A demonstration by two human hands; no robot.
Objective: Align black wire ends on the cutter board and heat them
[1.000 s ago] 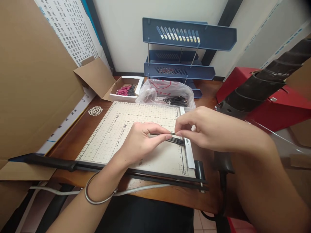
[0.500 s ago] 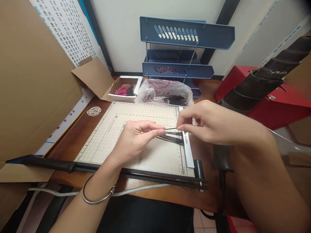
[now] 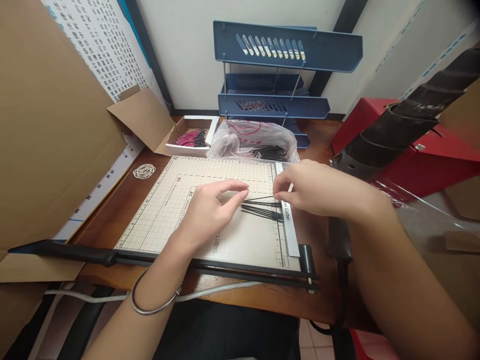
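Right hand (image 3: 315, 190) pinches a black wire (image 3: 260, 199) at the cutter board's (image 3: 161, 220) three-o'clock edge. Left hand (image 3: 206, 212) released; open board toward nine.

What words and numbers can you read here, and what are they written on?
"Cutter": white ruler strip on the cutter board.
"B5", "A5": the board's grid.
"128mm": the board, near its front edge.
The grid's small numbers: too small to read.
Wall poster: characters too small to read.
Plastic bag: red print, blurred.

Right hand (image 3: 315, 190) in a pinch on thin black wires (image 3: 262, 212) atop the paper cutter (image 3: 180, 210), left hand (image 3: 208, 215) slack beside them.
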